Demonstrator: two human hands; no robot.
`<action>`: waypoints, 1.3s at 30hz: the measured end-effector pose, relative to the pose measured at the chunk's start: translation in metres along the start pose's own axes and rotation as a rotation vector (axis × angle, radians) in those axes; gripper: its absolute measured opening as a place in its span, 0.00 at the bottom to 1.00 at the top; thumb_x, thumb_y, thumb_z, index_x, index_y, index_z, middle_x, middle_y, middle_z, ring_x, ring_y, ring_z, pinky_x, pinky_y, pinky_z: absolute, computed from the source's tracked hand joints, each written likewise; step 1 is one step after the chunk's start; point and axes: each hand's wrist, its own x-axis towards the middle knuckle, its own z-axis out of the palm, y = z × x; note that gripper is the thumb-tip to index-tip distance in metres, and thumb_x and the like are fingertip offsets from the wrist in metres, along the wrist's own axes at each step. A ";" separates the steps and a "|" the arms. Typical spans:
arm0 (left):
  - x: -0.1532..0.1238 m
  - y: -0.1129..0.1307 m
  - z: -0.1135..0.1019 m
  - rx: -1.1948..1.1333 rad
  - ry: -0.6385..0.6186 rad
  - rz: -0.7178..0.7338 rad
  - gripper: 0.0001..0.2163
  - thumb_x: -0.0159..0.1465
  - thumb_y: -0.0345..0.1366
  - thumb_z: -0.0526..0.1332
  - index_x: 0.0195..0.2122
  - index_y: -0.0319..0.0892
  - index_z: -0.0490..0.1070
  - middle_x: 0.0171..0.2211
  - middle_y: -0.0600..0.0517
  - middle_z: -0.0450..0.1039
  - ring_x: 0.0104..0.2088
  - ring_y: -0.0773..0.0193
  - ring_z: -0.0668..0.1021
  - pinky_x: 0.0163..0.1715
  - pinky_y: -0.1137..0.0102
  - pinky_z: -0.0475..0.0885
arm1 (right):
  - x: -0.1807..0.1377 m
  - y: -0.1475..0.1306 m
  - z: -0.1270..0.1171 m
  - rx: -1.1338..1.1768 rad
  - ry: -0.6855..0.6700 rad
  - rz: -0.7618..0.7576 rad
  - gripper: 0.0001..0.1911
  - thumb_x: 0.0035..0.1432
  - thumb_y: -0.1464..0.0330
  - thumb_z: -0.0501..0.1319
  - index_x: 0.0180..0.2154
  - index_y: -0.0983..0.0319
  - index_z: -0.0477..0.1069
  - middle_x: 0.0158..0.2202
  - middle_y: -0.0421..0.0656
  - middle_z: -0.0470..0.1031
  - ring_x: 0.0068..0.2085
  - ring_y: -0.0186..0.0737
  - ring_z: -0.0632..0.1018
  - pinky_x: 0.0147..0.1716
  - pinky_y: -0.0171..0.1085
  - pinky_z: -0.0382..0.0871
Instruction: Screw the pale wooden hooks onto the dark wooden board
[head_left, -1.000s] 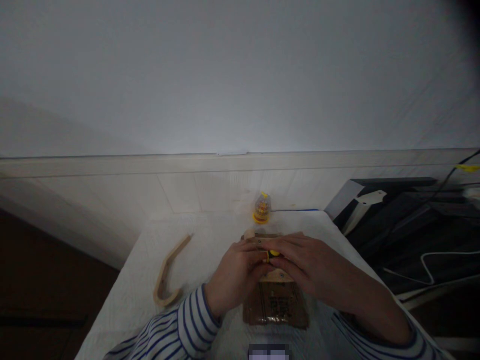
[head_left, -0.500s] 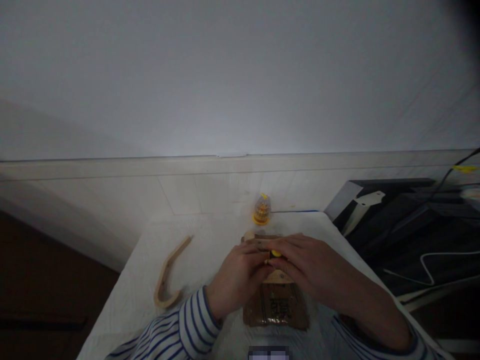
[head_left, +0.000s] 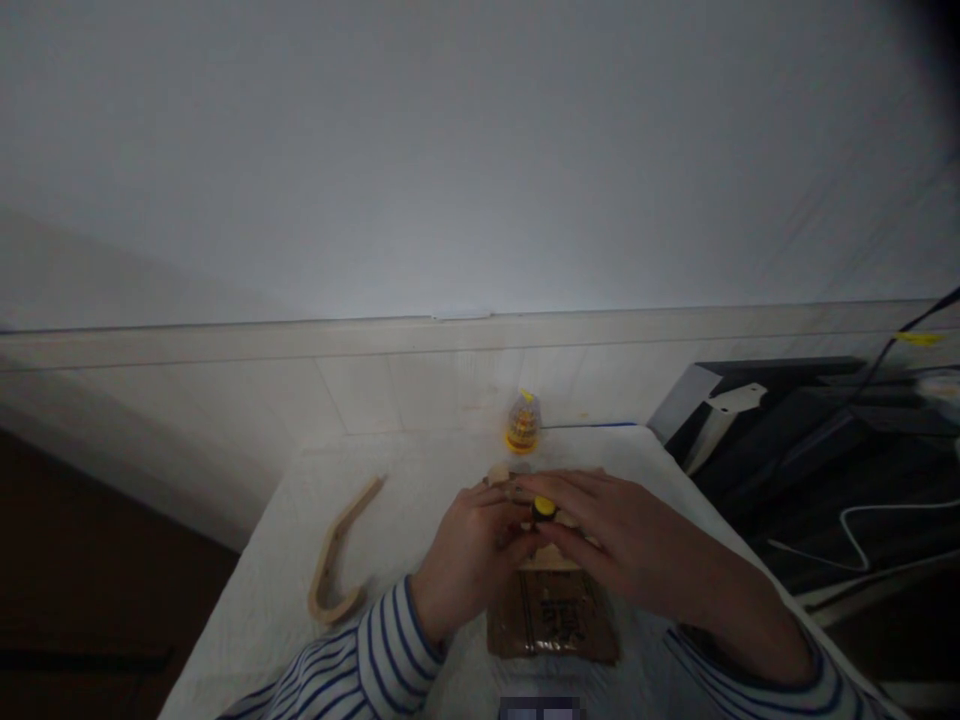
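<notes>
In the head view, a small screwdriver (head_left: 544, 510) with a black and yellow handle sits between my two hands, its yellow end toward me; its tip is hidden. My right hand (head_left: 619, 520) curls over it from the right, thumb and fingers around the handle. From the left, my left hand (head_left: 472, 550) has its fingers closed on the pale wooden piece (head_left: 559, 560), thumb close to the screwdriver. Much of that wood is covered by my hands. Beneath lies a brown packet (head_left: 551, 620) wrapped in shiny film, with dark print.
A hook-shaped wooden piece (head_left: 326, 560) lies at the left on the white-covered table (head_left: 255, 610). Near the wall stands a clear, cone-shaped container (head_left: 523, 425) with a yellow base. Dark panels (head_left: 810, 460) and a white cable (head_left: 844, 530) are beyond the right edge.
The screwdriver's yellow end has shifted slightly left and tilted, showing more of its top. My right fingers have moved a little left with it. My left hand stays nearly in place.
</notes>
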 end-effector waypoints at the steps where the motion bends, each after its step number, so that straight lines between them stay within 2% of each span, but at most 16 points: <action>1: 0.000 0.000 0.000 -0.002 0.000 0.000 0.03 0.57 0.32 0.65 0.33 0.42 0.75 0.30 0.52 0.76 0.36 0.61 0.75 0.41 0.67 0.68 | 0.000 0.000 0.000 0.005 -0.002 -0.012 0.20 0.62 0.69 0.52 0.56 0.58 0.59 0.54 0.46 0.69 0.52 0.44 0.70 0.47 0.47 0.66; 6: 0.000 0.000 -0.001 -0.008 -0.012 0.011 0.05 0.56 0.32 0.65 0.34 0.43 0.75 0.30 0.52 0.76 0.35 0.62 0.75 0.41 0.67 0.67 | 0.002 0.000 -0.001 0.005 -0.004 -0.051 0.16 0.62 0.72 0.51 0.52 0.60 0.64 0.52 0.45 0.71 0.51 0.41 0.71 0.48 0.44 0.65; 13: 0.000 0.001 -0.002 -0.008 -0.048 0.021 0.02 0.58 0.31 0.64 0.33 0.42 0.75 0.32 0.51 0.76 0.37 0.61 0.75 0.42 0.67 0.67 | 0.004 -0.002 -0.001 0.019 -0.002 -0.006 0.14 0.62 0.72 0.52 0.49 0.58 0.66 0.52 0.43 0.71 0.50 0.40 0.72 0.47 0.43 0.66; 21: 0.001 0.002 -0.005 -0.035 -0.097 0.041 0.04 0.61 0.34 0.60 0.34 0.42 0.75 0.31 0.52 0.76 0.38 0.62 0.75 0.43 0.68 0.67 | 0.002 -0.004 0.001 -0.046 0.016 0.017 0.18 0.61 0.72 0.54 0.52 0.58 0.63 0.51 0.44 0.72 0.48 0.43 0.73 0.45 0.46 0.68; 26: 0.001 0.002 -0.006 -0.047 -0.110 0.046 0.05 0.62 0.32 0.59 0.33 0.42 0.74 0.32 0.52 0.75 0.39 0.62 0.75 0.44 0.67 0.67 | 0.003 -0.007 0.002 -0.091 0.020 0.044 0.11 0.60 0.72 0.54 0.45 0.60 0.68 0.46 0.45 0.75 0.43 0.45 0.76 0.41 0.46 0.70; 31: 0.002 0.003 -0.007 -0.094 -0.142 0.051 0.06 0.63 0.31 0.57 0.35 0.43 0.74 0.34 0.51 0.75 0.41 0.62 0.74 0.44 0.67 0.67 | 0.003 -0.008 0.002 -0.108 -0.007 0.066 0.08 0.61 0.70 0.53 0.41 0.61 0.69 0.43 0.47 0.75 0.44 0.46 0.75 0.41 0.47 0.69; 35: 0.003 0.004 -0.007 -0.093 -0.134 0.037 0.04 0.61 0.30 0.59 0.34 0.42 0.74 0.33 0.51 0.75 0.40 0.61 0.75 0.44 0.66 0.68 | 0.003 -0.009 0.000 -0.102 -0.004 0.079 0.07 0.60 0.71 0.54 0.39 0.62 0.69 0.41 0.46 0.76 0.43 0.46 0.76 0.40 0.46 0.69; 39: 0.002 0.003 -0.003 -0.073 -0.081 0.006 0.03 0.57 0.32 0.64 0.33 0.42 0.74 0.32 0.51 0.75 0.38 0.61 0.75 0.44 0.66 0.68 | 0.004 -0.008 0.000 -0.075 0.016 0.050 0.11 0.60 0.71 0.54 0.44 0.61 0.68 0.46 0.46 0.74 0.43 0.45 0.75 0.41 0.45 0.69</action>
